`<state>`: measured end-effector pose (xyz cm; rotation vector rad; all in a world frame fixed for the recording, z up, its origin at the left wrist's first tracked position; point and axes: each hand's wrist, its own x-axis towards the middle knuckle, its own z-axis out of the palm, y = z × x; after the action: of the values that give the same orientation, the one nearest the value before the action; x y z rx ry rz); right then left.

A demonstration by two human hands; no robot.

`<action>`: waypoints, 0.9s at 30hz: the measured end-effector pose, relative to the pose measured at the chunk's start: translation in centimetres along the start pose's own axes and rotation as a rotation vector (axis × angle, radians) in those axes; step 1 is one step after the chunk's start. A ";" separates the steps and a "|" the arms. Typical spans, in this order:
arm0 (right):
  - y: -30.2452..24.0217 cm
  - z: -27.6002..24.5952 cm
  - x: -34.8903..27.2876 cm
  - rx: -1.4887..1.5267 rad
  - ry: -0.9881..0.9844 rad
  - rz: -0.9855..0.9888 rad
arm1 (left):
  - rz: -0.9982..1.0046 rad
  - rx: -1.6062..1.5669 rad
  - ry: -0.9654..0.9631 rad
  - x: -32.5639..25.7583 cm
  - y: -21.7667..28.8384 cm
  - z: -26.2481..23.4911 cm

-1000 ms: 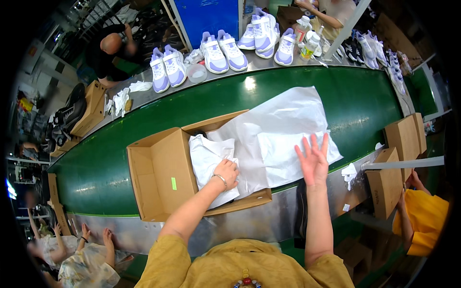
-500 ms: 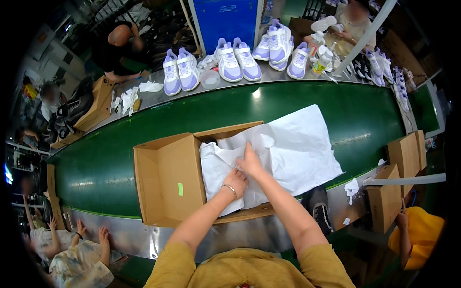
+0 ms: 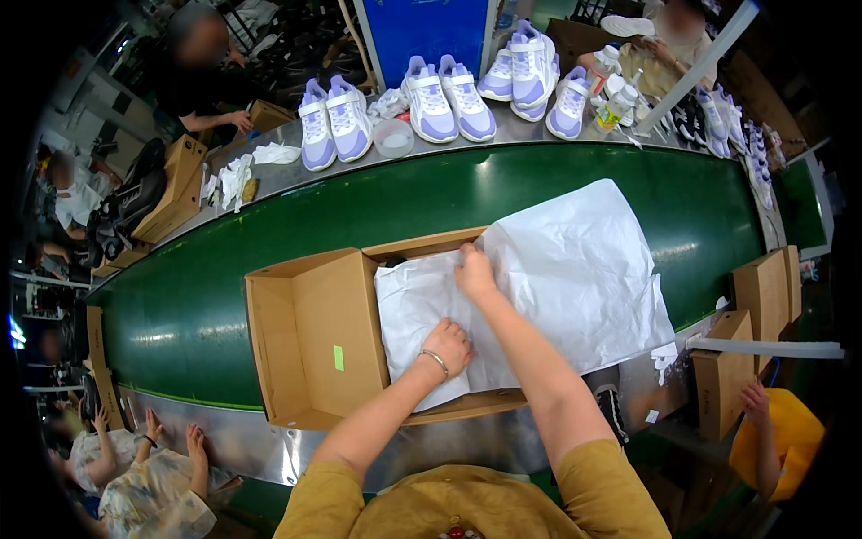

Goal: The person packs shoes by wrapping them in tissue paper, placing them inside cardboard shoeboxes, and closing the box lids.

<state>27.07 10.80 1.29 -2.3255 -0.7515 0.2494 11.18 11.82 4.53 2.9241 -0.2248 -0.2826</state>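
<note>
An open brown shoe box (image 3: 314, 296) lies on the green conveyor belt, its lid folded out to the left with a green sticker inside. White tissue paper (image 3: 575, 269) covers the box's right part and spreads past its right end. My left hand (image 3: 448, 348), a bracelet at its wrist, rests on the paper near the box's near side, fingers lying on it. At the far rim, my right hand (image 3: 474, 272) has its fingers closed on the paper. What lies under the paper is hidden, save a dark bit at the far left corner.
Purple-and-white sneakers (image 3: 435, 99), a clear bowl (image 3: 393, 139) and bottles (image 3: 617, 106) stand on the far metal ledge. A dark shoe (image 3: 611, 404) sits right of the box. More boxes (image 3: 723, 373) stand at the right. Other people work on several sides.
My right hand has moved away from me to the box's far rim; my left hand shifted slightly right. The paper is spread flatter and further right. A person at the far left has straightened up.
</note>
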 end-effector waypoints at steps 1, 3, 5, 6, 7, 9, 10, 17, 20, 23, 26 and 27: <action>-0.6 -0.6 -0.2 0.053 0.080 -0.048 | -0.001 -0.002 -0.001 -0.1 -0.1 0.0; -3.9 -3.8 -1.8 0.092 0.018 -0.073 | -0.042 0.023 -0.126 -0.3 -0.3 0.0; -4.4 -4.6 -3.7 0.124 -0.024 -0.090 | -0.043 0.033 -0.135 0.0 -0.2 0.3; -3.9 -3.6 -4.8 0.188 -0.179 0.000 | -0.046 0.046 -0.149 0.0 -0.1 0.6; -3.4 -2.6 -5.4 0.254 -0.334 0.090 | -0.042 0.047 -0.148 0.0 -0.1 1.0; -1.0 1.0 -5.4 0.373 -0.263 0.144 | 0.018 0.113 0.053 0.0 -0.2 1.5; -0.5 2.2 -5.3 0.492 -0.204 0.189 | 0.028 0.115 0.052 0.0 -0.2 1.4; -0.9 6.1 -2.2 0.732 -0.219 0.310 | 0.030 0.048 -0.099 1.3 1.0 -1.4; -3.0 6.2 -3.2 0.806 -0.251 0.323 | -0.022 0.072 -0.178 0.8 0.4 -1.9; -3.2 2.9 -4.8 0.617 -0.097 0.177 | -0.034 0.137 -0.129 0.9 0.6 -1.3; -4.7 -3.9 -8.8 0.487 0.013 -0.104 | -0.104 0.107 -0.113 1.5 0.7 -0.9; -5.5 -7.4 -10.9 0.602 -0.042 -0.093 | -0.171 0.029 -0.191 1.6 0.8 -0.9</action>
<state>18.40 3.79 10.21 -1.7173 -0.6869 0.4196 12.76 10.92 5.30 2.9485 -0.0054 -0.5905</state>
